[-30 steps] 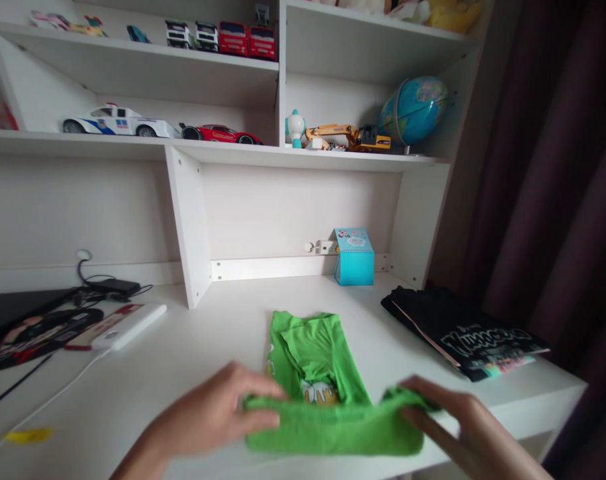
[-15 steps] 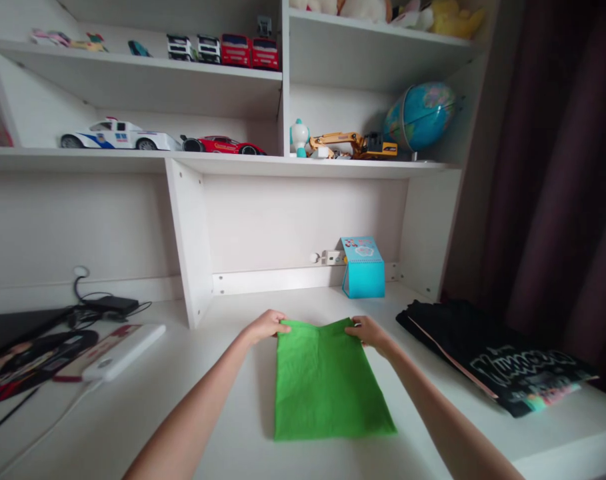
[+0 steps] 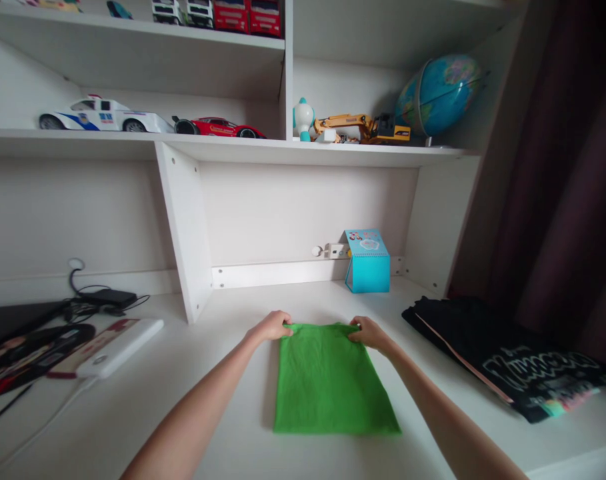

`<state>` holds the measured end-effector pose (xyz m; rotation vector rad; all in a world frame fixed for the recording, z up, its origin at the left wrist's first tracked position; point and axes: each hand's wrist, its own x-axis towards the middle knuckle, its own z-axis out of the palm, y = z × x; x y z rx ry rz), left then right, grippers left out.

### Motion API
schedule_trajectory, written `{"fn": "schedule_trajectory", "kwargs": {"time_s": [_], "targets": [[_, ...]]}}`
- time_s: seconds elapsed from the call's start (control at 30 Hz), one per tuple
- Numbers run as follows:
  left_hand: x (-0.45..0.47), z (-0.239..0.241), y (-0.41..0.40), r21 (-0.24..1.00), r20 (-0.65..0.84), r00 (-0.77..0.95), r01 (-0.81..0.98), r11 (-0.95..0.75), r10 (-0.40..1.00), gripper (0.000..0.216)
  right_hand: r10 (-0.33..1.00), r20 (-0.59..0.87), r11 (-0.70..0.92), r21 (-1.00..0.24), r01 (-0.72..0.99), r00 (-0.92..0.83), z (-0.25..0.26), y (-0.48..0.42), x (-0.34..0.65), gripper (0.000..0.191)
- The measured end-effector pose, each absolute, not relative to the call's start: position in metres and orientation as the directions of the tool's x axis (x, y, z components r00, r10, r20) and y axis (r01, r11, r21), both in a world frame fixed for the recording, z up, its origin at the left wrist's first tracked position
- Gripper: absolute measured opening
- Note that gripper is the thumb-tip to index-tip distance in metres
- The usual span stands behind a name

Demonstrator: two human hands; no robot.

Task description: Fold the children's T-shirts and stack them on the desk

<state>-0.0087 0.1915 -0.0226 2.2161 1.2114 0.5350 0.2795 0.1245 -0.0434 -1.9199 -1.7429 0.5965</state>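
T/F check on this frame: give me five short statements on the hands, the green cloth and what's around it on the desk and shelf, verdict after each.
1. Both hands are at the far edge of the green cloth. True: the left hand is at its far left corner, the right hand at its far right corner.
2. The green cloth hangs in the air. False: it lies flat and folded on the white desk.
3. A black garment lies to the right of the green cloth. True.
4. The blue box stands on the green cloth. False: it stands behind it, at the back panel, apart from the cloth.
5. The globe stands on the desk. False: it is on the shelf above.
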Motion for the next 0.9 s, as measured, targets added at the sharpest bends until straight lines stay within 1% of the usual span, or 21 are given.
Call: {"fn": "schedule_trajectory", "kwargs": {"time_s": [0.2, 0.27, 0.33, 0.43, 0.5, 0.57, 0.6, 0.63, 0.67, 0.7, 0.77, 0.8, 0.83, 0.87, 0.9], "targets": [[-0.003, -0.010, 0.183, 0.695, 0.160, 0.517, 0.546, -0.468, 0.841, 0.013, 0.995, 0.009, -0.069, -0.670, 0.739, 0.101, -0.026, 0.115, 0.281, 0.021], [0.001, 0.002, 0.182, 0.717, 0.210, 0.511, 0.499, -0.487, 0.833, 0.013, 0.993, 0.058, -0.029, -0.711, 0.703, 0.100, -0.011, 0.109, 0.282, 0.020], [0.005, 0.020, 0.181, 0.729, 0.270, 0.494, 0.455, -0.511, 0.826, 0.012, 0.981, 0.159, 0.045, -0.749, 0.661, 0.112, 0.012, 0.102, 0.284, 0.018], [0.008, 0.059, 0.173, 0.726, 0.411, 0.470, 0.350, -0.592, 0.781, 0.014, 0.911, 0.386, 0.222, -0.753, 0.620, 0.142, 0.055, 0.085, 0.289, 0.015], [0.007, 0.085, 0.162, 0.690, 0.532, 0.455, 0.257, -0.677, 0.714, 0.022, 0.829, 0.541, 0.354, -0.703, 0.617, 0.142, 0.082, 0.064, 0.286, 0.017], [0.002, 0.105, 0.148, 0.651, 0.607, 0.445, 0.196, -0.733, 0.658, 0.037, 0.744, 0.654, 0.444, -0.633, 0.634, 0.133, 0.100, 0.034, 0.275, 0.018], [-0.002, 0.110, 0.143, 0.630, 0.616, 0.455, 0.205, -0.749, 0.643, 0.042, 0.717, 0.688, 0.472, -0.597, 0.649, 0.110, 0.104, 0.016, 0.267, 0.018], [-0.007, 0.112, 0.138, 0.599, 0.602, 0.484, 0.253, -0.760, 0.635, 0.044, 0.710, 0.702, 0.500, -0.559, 0.661, 0.056, 0.107, -0.002, 0.257, 0.019], [-0.013, 0.110, 0.135, 0.555, 0.564, 0.529, 0.325, -0.766, 0.634, 0.043, 0.722, 0.691, 0.533, -0.524, 0.664, -0.033, 0.107, -0.019, 0.247, 0.019], [-0.019, 0.106, 0.133, 0.499, 0.511, 0.577, 0.404, -0.766, 0.637, 0.040, 0.745, 0.648, 0.570, -0.499, 0.653, -0.154, 0.105, -0.035, 0.238, 0.020], [-0.031, 0.090, 0.131, 0.390, 0.363, 0.644, 0.552, -0.737, 0.674, 0.034, 0.782, 0.463, 0.619, -0.502, 0.604, -0.417, 0.099, -0.056, 0.227, 0.021], [-0.036, 0.081, 0.130, 0.359, 0.287, 0.652, 0.606, -0.710, 0.702, 0.032, 0.788, 0.358, 0.614, -0.523, 0.592, -0.501, 0.095, -0.060, 0.226, 0.021], [-0.039, 0.072, 0.129, 0.345, 0.223, 0.648, 0.646, -0.681, 0.728, 0.032, 0.800, 0.276, 0.587, -0.539, 0.604, -0.532, 0.089, -0.060, 0.227, 0.022], [-0.040, 0.063, 0.126, 0.339, 0.178, 0.639, 0.674, -0.656, 0.748, 0.033, 0.823, 0.223, 0.552, -0.535, 0.639, -0.523, 0.082, -0.055, 0.232, 0.023], [-0.039, 0.056, 0.122, 0.327, 0.139, 0.634, 0.696, -0.639, 0.761, 0.035, 0.850, 0.201, 0.515, -0.510, 0.688, -0.487, 0.074, -0.046, 0.238, 0.024]]}}
